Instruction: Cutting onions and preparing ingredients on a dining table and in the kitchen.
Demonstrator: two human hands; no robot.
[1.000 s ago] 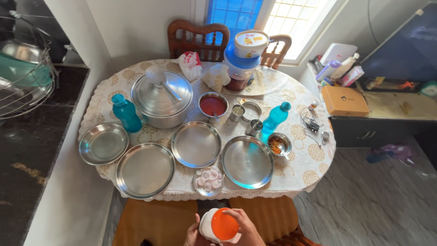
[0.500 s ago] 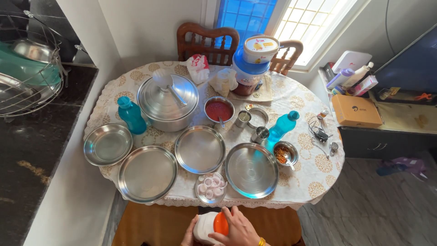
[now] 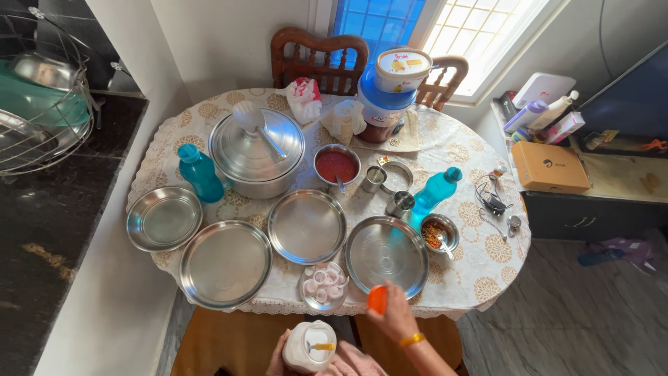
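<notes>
Head view, grips: the right hand point(image 3: 395, 317) pinches an orange lid point(image 3: 377, 299), lifted just above the near rim of the desk point(image 3: 480, 264); the left hand point(image 3: 278, 355) wraps the side of a white jar point(image 3: 309, 346) at the lower edge, below the desk rim.

Head view, jar: white, rounded, mouth uncovered, a small yellow-handled spoon point(image 3: 321, 346) lying inside; the lid is apart from it, up and to the right.

Head view, nearest the lid grip: a steel plate point(image 3: 387, 256) just beyond it; a small dish of onion rings point(image 3: 323, 284) to its left.

Head view, packages: far beyond both grips, a stack of round tubs point(image 3: 390, 94), cream on top, blue beneath, with a yellow label on the top lid; a red and white pouch point(image 3: 305, 99) to the stack's left; a flat orange box point(image 3: 550, 167) well off to the right on a side counter, white and purple bottles point(image 3: 539, 115) behind it.

Head view, bottles: two teal bottles point(image 3: 200, 173), one at each side of the desk.
</notes>
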